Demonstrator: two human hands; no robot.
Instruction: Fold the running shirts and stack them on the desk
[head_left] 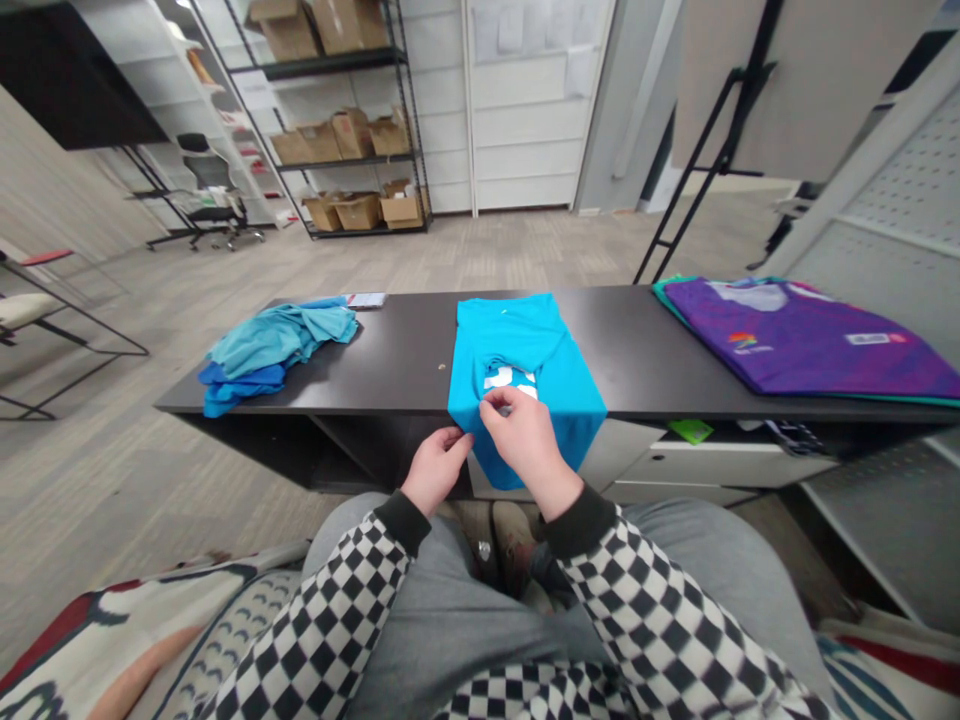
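A bright blue T-shirt (511, 328) with a white print lies partly folded on the dark cabinet top (405, 355), its lower part hanging over the front edge. My left hand (438, 466) is closed in a pinch at the shirt's left edge, just below the cabinet top's rim. Over the middle of the shirt, beside the white print, my right hand (529, 440) pinches the fabric between thumb and fingers. Part of the print is hidden behind that hand.
Crumpled teal and blue clothes (281, 340) lie at the cabinet's left end. Folded shirts, a purple one (795, 345) on top, are stacked at the right. Behind stand a shelf with cardboard boxes (349, 130), an office chair (210, 190) and a black stand (705, 170).
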